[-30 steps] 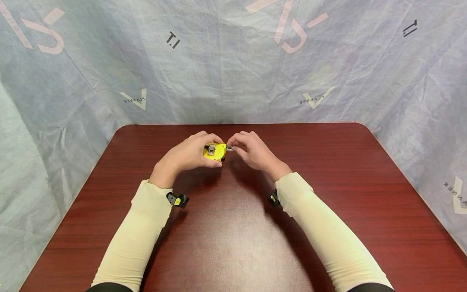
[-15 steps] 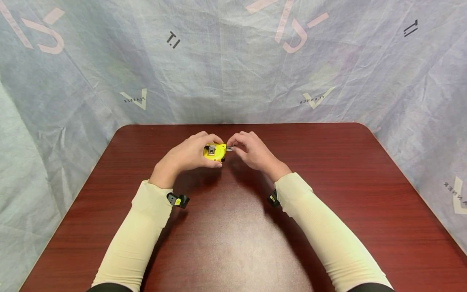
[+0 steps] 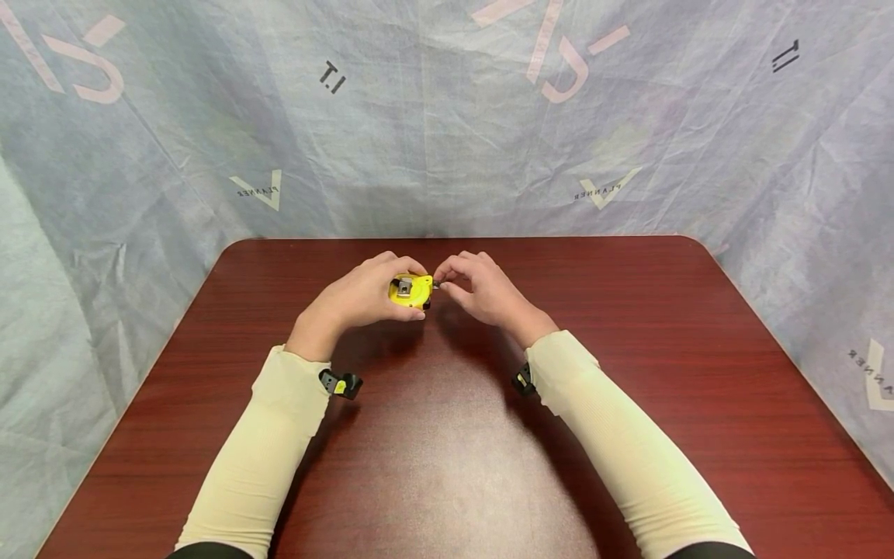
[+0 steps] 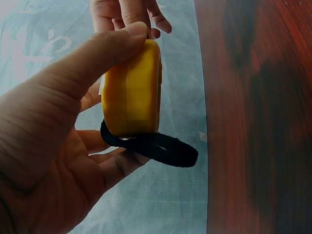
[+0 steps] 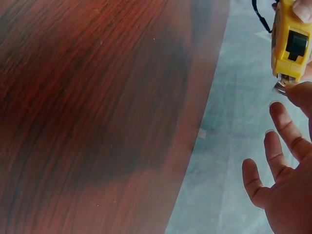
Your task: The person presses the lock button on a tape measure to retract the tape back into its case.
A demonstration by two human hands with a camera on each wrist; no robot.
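Observation:
A yellow tape measure (image 3: pixel 414 291) with a metal belt clip on its face is held up over the table. My left hand (image 3: pixel 359 295) grips its case, the thumb along one edge and the fingers on the opposite side. A black wrist strap (image 4: pixel 170 150) loops from the case in the left wrist view. At the mouth of the case sits the metal end hook (image 5: pixel 280 87), and my right hand (image 3: pixel 482 289) pinches it between thumb and index finger. The other right fingers (image 5: pixel 252 181) are spread loosely. A black lock button (image 5: pixel 296 45) shows on the case in the right wrist view.
The dark red wooden table (image 3: pixel 447 435) spreads beneath both arms. Behind it hangs a grey printed cloth (image 3: pixel 433 124), which also runs down both sides. A black wrist camera strap (image 3: pixel 341 383) sits at the left cuff, another (image 3: pixel 524 380) at the right.
The short stretch of metal tape showing between the case and my right fingers has become shorter, with the right thumb slightly further left. My left hand and the case stay in place.

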